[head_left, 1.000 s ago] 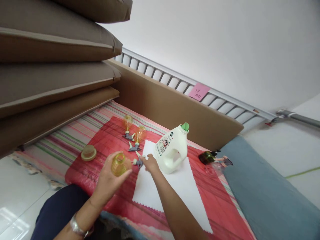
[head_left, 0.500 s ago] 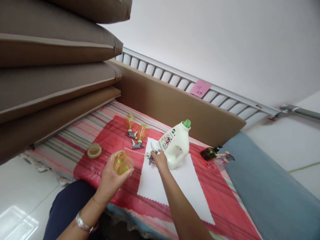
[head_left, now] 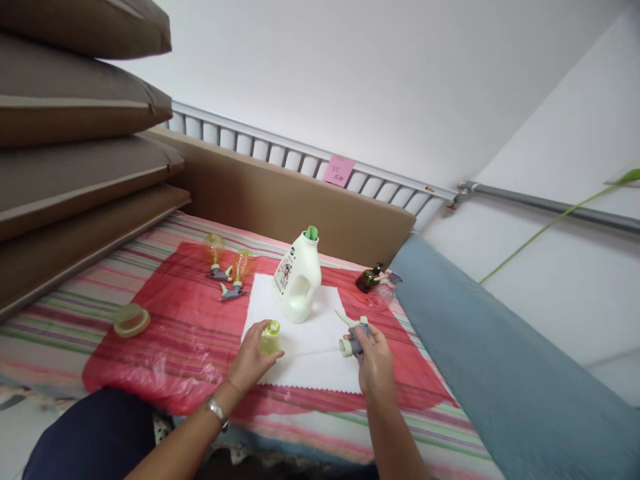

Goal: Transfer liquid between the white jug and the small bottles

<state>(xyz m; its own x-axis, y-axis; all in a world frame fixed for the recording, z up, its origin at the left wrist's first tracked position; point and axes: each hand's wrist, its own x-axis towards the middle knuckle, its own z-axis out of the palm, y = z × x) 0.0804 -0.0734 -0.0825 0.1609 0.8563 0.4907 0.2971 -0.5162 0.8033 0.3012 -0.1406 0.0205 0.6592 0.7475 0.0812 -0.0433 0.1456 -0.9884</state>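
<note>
My left hand (head_left: 254,357) is wrapped around a small yellow see-through bottle (head_left: 271,339) whose neck has no top on it. In my right hand (head_left: 375,360) is a grey and white trigger spray head (head_left: 356,337), its thin clear tube pointing left toward the bottle. Both are above the white sheet (head_left: 320,373) with a zigzag edge. Behind them a large white jug (head_left: 299,280) with a green spout stands on that sheet. Two yellow bottles with spray heads fitted (head_left: 242,267) (head_left: 214,248) lie to the left.
A shallow round lid or dish (head_left: 131,320) rests on the red plastic sheet (head_left: 185,333). On the right are a dark green bottle (head_left: 367,280) and a clear pink bottle (head_left: 383,295). A brown board (head_left: 280,200) stands behind; stacked cushions (head_left: 80,113) rise at left.
My right hand has carried the spray head rightward, away from beside the jug. The bottle in my left hand has shifted over the white sheet. The view has swung right.
</note>
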